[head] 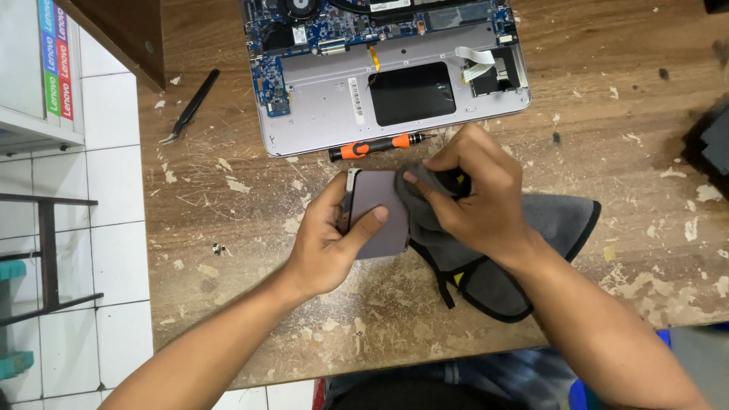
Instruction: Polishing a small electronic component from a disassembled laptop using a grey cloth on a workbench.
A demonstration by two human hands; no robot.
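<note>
My left hand (334, 239) grips a flat grey rectangular plate (377, 201) with a metal edge, thumb across its face, just above the wooden table (228, 250). My right hand (474, 193) pinches a bunched part of a grey cloth with black edging (547, 228) and presses it against the plate's right side. The rest of the cloth lies on the table under my right wrist.
An opened laptop base (387, 68) with bare circuit boards lies at the table's far edge. A black and orange screwdriver (376, 146) rests in front of it, black tweezers (190, 106) to the left. A dark object (710, 140) sits at right. White tiled floor lies left.
</note>
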